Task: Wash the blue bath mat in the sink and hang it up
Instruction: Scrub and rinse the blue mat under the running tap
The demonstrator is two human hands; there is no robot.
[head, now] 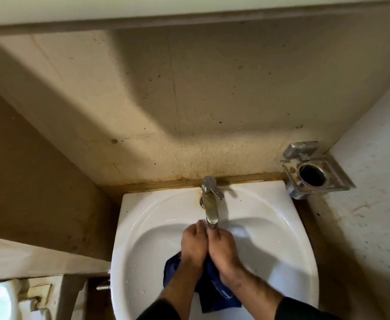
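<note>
1. Head view: both hands sit knuckle to knuckle just under the tap (210, 204) spout, over the middle of the sink (281, 227).
2. Left hand (194, 242) and right hand (222, 247): fingers curled under, each gripping a bunched part of the blue mat (214, 289).
3. Mat location: inside the basin, gathered up into both fists, the rest hanging down and toward the person.
4. Key relation: mat's long axis runs from the fists back toward the near rim, so the free tail lies below and behind the fingers, not under the spout.
5. Neither hand is nearer; they share the same bunch, touching.
6. Judgement: washing step, rubbing or wringing. Can't tell if water is running.
7. Next likely needs the tail fed forward under the tap.
</note>
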